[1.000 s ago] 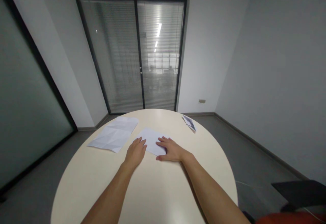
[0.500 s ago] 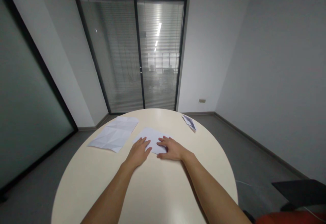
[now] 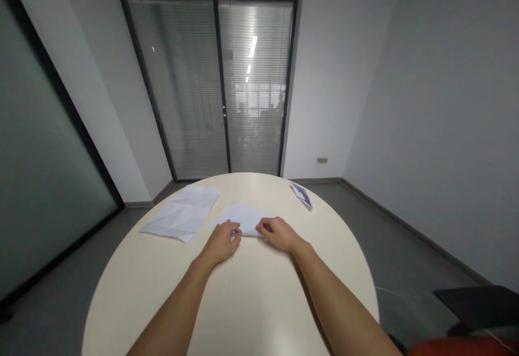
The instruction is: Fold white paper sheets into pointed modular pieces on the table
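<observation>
A white sheet of paper [image 3: 245, 216] lies on the round cream table [image 3: 239, 302], its near edge raised or folded between my hands. My left hand [image 3: 224, 241] pinches that edge at the left, thumb and fingers together. At the right end of the same edge, my right hand [image 3: 279, 233] is closed on the paper with curled fingers. The paper's side corners are partly hidden behind my hands.
Left of my hands lies a larger creased white sheet [image 3: 182, 213]. A small folded paper with dark print [image 3: 301, 196] rests near the table's far right edge. A black and red chair [image 3: 466, 340] stands at the lower right.
Both hands were spread flat on the paper; now their fingers have closed on its near edge. That edge has moved slightly away from me. The other papers have not moved.
</observation>
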A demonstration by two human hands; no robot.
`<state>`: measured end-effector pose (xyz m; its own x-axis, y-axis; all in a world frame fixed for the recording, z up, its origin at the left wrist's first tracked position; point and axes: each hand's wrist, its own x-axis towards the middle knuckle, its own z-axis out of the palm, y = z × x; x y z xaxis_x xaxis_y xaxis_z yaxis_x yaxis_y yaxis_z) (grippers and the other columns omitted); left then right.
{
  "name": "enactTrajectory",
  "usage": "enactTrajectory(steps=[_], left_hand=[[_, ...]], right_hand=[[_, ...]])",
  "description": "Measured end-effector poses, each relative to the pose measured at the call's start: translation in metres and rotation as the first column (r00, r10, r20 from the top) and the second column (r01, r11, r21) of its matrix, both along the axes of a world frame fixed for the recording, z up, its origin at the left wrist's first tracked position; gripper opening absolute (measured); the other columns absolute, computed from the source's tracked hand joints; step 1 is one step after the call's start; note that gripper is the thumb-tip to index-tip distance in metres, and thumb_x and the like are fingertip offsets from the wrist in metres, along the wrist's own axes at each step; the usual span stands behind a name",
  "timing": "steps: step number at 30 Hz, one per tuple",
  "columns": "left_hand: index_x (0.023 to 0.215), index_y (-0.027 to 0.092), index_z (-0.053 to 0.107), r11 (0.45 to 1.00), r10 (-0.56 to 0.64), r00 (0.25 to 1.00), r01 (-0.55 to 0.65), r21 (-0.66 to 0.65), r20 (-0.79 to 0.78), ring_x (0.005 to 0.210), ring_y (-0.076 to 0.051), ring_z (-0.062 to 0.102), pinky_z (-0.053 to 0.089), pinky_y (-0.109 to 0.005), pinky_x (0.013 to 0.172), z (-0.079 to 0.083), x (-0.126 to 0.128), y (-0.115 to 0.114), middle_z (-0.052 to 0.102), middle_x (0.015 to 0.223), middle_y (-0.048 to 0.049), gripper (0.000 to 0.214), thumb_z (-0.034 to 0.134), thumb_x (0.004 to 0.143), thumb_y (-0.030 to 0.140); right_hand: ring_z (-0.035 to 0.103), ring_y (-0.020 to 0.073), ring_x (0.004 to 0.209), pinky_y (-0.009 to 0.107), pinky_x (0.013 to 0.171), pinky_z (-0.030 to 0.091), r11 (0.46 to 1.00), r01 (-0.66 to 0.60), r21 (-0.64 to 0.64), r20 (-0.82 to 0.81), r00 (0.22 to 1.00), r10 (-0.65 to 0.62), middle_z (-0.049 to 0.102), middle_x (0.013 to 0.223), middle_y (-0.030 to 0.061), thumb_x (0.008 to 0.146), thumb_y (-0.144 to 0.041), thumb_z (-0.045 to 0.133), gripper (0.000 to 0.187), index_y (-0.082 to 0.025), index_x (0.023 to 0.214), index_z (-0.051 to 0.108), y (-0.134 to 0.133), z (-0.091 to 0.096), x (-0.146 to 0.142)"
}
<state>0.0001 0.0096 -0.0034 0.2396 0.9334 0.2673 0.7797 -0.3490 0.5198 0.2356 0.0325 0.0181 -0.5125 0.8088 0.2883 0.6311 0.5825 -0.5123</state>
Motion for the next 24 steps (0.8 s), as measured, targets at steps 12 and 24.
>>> enactTrajectory(steps=[12, 24], left_hand=[[0.098, 0.021, 0.074, 1.000, 0.008, 1.000, -0.008, -0.020, 0.025, 0.134, -0.028, 0.054, 0.038, -0.042, 0.114, 0.0022, 0.0011, -0.0010, 0.070, 0.129, -0.0084, 0.023, 0.053, 0.093, 0.028], [0.101, 0.021, 0.074, 1.000, 0.017, 0.999, -0.017, -0.003, 0.045, 0.129, -0.025, 0.058, 0.040, -0.039, 0.111, -0.0004, 0.0008, 0.0008, 0.072, 0.123, -0.0089, 0.020, 0.056, 0.092, 0.024]], right_hand=[[0.060, 0.0159, 0.069, 0.025, 0.065, 0.037, 0.996, 0.060, -0.060, -0.086, 0.994, -0.065, 0.073, 0.083, 0.0042, 0.098, -0.039, 0.051, 0.025, -0.020, 0.100, 0.068, 0.0009, -0.0021, 0.0020], [0.061, 0.0151, 0.067, 0.025, 0.064, 0.041, 0.995, 0.011, -0.097, -0.164, 0.986, -0.027, 0.073, 0.078, 0.0013, 0.094, -0.038, 0.058, 0.027, -0.019, 0.112, 0.064, 0.0041, -0.0081, 0.0036]])
